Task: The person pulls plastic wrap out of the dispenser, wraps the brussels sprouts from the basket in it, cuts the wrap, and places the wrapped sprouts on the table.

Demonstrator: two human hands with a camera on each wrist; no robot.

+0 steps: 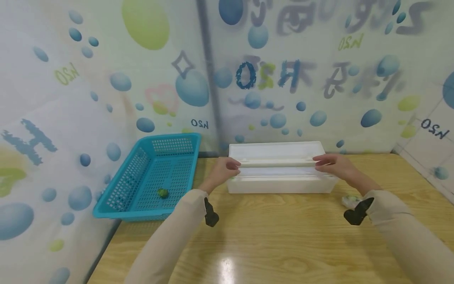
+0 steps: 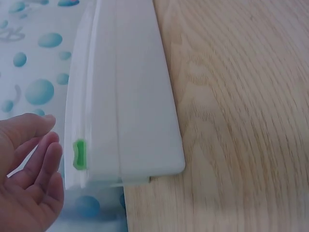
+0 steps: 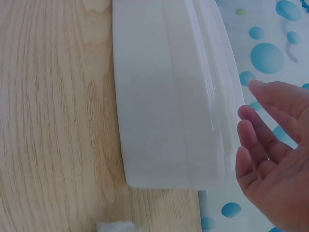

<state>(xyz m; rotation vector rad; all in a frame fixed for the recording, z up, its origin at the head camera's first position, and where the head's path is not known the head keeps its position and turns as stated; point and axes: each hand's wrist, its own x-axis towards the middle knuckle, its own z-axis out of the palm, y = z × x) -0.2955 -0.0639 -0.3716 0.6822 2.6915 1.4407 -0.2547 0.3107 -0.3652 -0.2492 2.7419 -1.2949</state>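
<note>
A long white box (image 1: pixel 281 186) lies across the table, its inside partly visible below a raised white panel at the back. A white bar (image 1: pixel 276 162) spans its middle. My left hand (image 1: pixel 224 170) hovers at the bar's left end, my right hand (image 1: pixel 335 163) at its right end. In the wrist views, the fingers of the left hand (image 2: pixel 34 169) and right hand (image 3: pixel 275 150) are loosely bent, with thumbs apart and nothing visible between. Whether fingertips touch the bar is unclear. A green clip-like piece (image 2: pixel 80 154) sits at the box's left end.
Left of the box stands a blue plastic basket (image 1: pixel 194 169) holding a small green object (image 1: pixel 162 193). A small crumpled clear-wrapped item (image 1: pixel 350 201) lies by the right wrist. Behind the wooden table (image 1: pixel 276 240) hangs a bubble-patterned sheet (image 1: pixel 298 102).
</note>
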